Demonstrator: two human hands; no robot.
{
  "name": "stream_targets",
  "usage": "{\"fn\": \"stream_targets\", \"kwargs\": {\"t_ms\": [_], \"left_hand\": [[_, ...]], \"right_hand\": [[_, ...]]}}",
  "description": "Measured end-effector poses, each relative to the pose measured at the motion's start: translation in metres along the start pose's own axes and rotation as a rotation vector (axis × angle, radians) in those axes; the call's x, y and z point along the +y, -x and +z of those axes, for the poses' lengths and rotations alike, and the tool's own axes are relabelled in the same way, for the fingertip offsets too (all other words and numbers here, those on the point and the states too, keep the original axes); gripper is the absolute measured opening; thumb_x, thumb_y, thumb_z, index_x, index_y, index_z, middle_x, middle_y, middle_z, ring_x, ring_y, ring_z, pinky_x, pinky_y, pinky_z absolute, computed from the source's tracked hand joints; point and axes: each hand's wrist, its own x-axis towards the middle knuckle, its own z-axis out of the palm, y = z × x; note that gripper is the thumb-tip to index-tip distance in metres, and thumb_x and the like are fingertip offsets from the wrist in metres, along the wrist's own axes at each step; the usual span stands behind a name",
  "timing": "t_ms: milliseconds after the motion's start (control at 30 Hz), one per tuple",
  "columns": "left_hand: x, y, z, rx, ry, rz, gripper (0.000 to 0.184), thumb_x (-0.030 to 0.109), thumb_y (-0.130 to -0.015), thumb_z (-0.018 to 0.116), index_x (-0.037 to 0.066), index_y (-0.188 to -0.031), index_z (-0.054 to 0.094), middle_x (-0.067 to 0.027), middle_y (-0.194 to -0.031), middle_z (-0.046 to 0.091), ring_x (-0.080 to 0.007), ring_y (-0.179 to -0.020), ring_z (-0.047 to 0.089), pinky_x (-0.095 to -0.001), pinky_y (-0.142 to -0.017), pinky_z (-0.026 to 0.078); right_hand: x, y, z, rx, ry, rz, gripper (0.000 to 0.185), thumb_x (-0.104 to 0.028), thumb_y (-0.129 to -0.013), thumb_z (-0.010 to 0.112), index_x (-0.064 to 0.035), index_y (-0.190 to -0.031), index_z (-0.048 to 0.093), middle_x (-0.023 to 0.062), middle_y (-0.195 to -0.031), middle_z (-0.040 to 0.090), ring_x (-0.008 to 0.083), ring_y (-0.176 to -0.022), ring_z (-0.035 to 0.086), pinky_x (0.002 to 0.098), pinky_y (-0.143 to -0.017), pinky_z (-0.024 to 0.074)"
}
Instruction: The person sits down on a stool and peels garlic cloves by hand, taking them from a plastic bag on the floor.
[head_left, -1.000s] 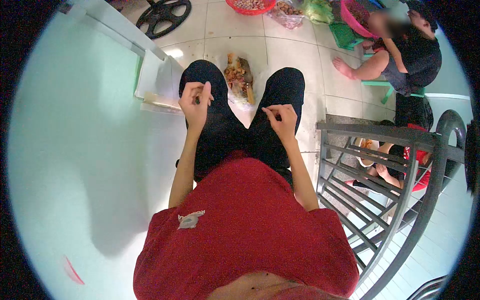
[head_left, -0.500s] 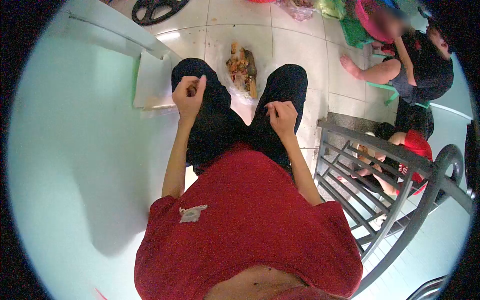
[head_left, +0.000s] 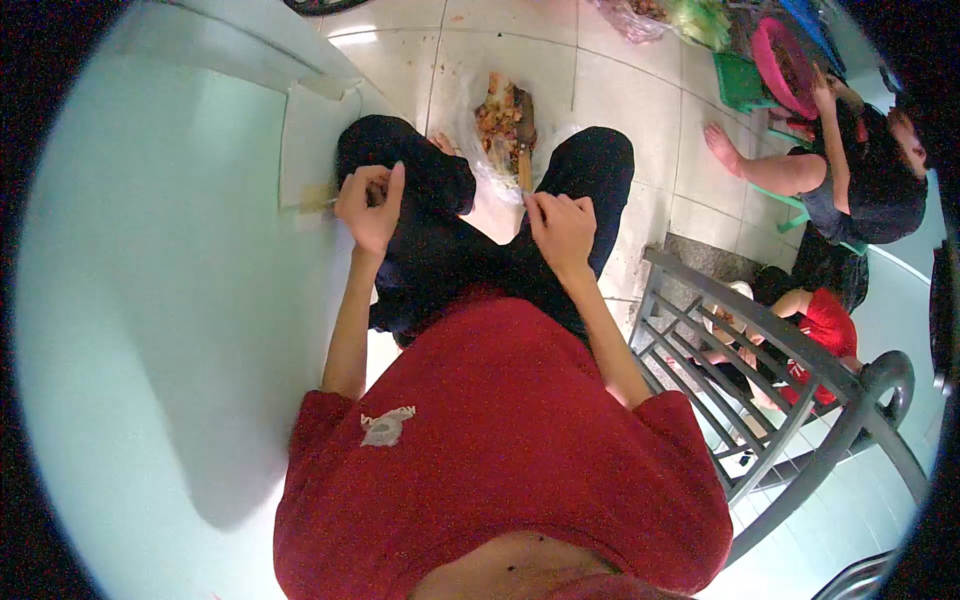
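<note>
My left hand (head_left: 370, 208) is above my left knee, its fingers curled and the thumb pointing up. Something small and dark may be inside the curl, but I cannot make it out. Over my right thigh, my right hand (head_left: 563, 230) has its fingers bent in and the thumb close to the index finger; anything between them is too small to tell. On the floor beyond my knees lies a clear plastic bag (head_left: 470, 135) with a heap of brown and orange pieces (head_left: 498, 120) and a dark, long piece on its right side.
A grey metal railing (head_left: 760, 318) stands at the right. Behind it sits a person in red (head_left: 830, 325). Another person in black (head_left: 880, 185) sits at the upper right by a pink basin (head_left: 783, 65) and a green stool (head_left: 742, 82). A pale wall panel (head_left: 180, 250) fills the left.
The view has shifted, so the bag and the people appear further right. My left knee has tilted inward, and a foot now shows beside it. Both hands keep their curled shape.
</note>
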Motion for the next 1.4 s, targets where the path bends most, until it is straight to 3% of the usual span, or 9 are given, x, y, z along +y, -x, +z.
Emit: {"fn": "stream_targets", "kwargs": {"t_ms": [100,233,333,533,767,1100,1267,1300,1400], "left_hand": [[-0.004,0.001,0.002,0.003,-0.049,0.046,0.02,0.014,-0.081,0.082,0.011,-0.074,0.063,0.0012,-0.06,0.057,-0.0124,-0.05,0.046,-0.029,-0.049,0.036],[-0.01,0.005,0.005,0.047,-0.158,0.086,0.021,0.013,-0.079,0.083,0.013,-0.074,0.063,0.0022,-0.059,0.057,-0.013,-0.049,0.044,-0.0306,-0.05,0.034],[-0.013,0.009,0.006,0.056,-0.138,0.057,0.021,0.013,-0.078,0.084,0.013,-0.075,0.063,0.0024,-0.059,0.056,-0.013,-0.049,0.045,-0.0305,-0.05,0.034],[-0.016,0.012,0.004,0.083,-0.178,-0.016,0.019,0.01,-0.079,0.082,0.01,-0.079,0.063,0.0006,-0.061,0.057,-0.012,-0.047,0.048,-0.0283,-0.052,0.036],[0.019,0.006,0.0,0.129,-0.344,-0.067,0.02,0.008,-0.079,0.08,0.005,-0.081,0.06,-0.0043,-0.062,0.055,-0.0153,-0.048,0.046,-0.0291,-0.048,0.036],[0.019,-0.003,0.001,0.148,-0.324,0.013,0.019,0.005,-0.081,0.078,0.005,-0.079,0.059,-0.0036,-0.06,0.054,-0.0162,-0.049,0.044,-0.0302,-0.049,0.034],[0.023,-0.004,0.004,0.179,-0.292,-0.04,0.021,0.005,-0.082,0.079,0.007,-0.076,0.059,-0.0013,-0.06,0.054,-0.0135,-0.048,0.042,-0.0285,-0.047,0.031],[0.023,-0.003,0.002,0.158,-0.281,-0.062,0.02,0.005,-0.082,0.079,0.007,-0.076,0.059,-0.001,-0.06,0.054,-0.0128,-0.048,0.042,-0.0278,-0.047,0.031],[0.021,0.004,-0.006,0.152,-0.265,-0.048,0.02,0.004,-0.082,0.078,0.007,-0.077,0.059,-0.0008,-0.059,0.053,-0.0117,-0.047,0.042,-0.0268,-0.046,0.03]], "right_hand": [[-0.019,-0.02,0.03,-0.131,0.102,0.089,0.018,-0.023,-0.093,0.059,-0.0133,-0.095,0.073,0.0088,-0.071,0.067,0.0278,-0.067,0.062,0.0451,-0.075,0.036],[0.014,-0.032,0.164,-0.85,0.158,0.173,0.032,-0.02,-0.082,0.065,0.0008,-0.107,0.068,0.0224,-0.106,0.068,0.0388,-0.112,0.062,0.053,-0.094,0.0483],[0.046,-0.034,0.257,-0.738,-0.108,0.419,0.043,-0.021,-0.082,0.066,0.0044,-0.116,0.062,0.025,-0.116,0.064,0.0428,-0.113,0.06,0.0555,-0.093,0.0503],[0.124,-0.086,0.37,-0.16,0.012,0.214,0.048,-0.011,-0.082,0.057,0.0054,-0.126,0.055,0.0318,-0.128,0.056,0.0455,-0.116,0.056,0.0514,-0.1,0.0444],[0.158,-0.136,0.368,-0.743,0.022,0.137,0.058,-0.016,-0.084,0.056,-0.0022,-0.14,0.051,0.0139,-0.154,0.04,0.0398,-0.133,0.045,0.0479,-0.111,0.0386],[0.159,-0.113,0.373,-0.425,-0.247,0.425,0.045,-0.023,-0.089,0.054,-0.002,-0.128,0.061,0.0248,-0.144,0.045,0.04,-0.135,0.042,0.0477,-0.11,0.0383],[0.169,-0.122,0.343,-0.574,-0.221,0.605,0.032,-0.024,-0.089,0.053,-0.0021,-0.101,0.073,0.0252,-0.099,0.07,0.0422,-0.102,0.065,0.0483,-0.094,0.0513],[0.171,-0.119,0.337,-0.521,-0.267,0.374,0.034,-0.028,-0.088,0.056,-0.0028,-0.103,0.073,0.0253,-0.094,0.071,0.0419,-0.089,0.069,0.0477,-0.086,0.0545],[0.191,-0.101,0.37,-0.513,-0.411,0.347,0.042,-0.032,-0.087,0.061,-0.0047,-0.117,0.069,0.0282,-0.112,0.067,0.0409,-0.108,0.064,0.0465,-0.097,0.0503]]}}
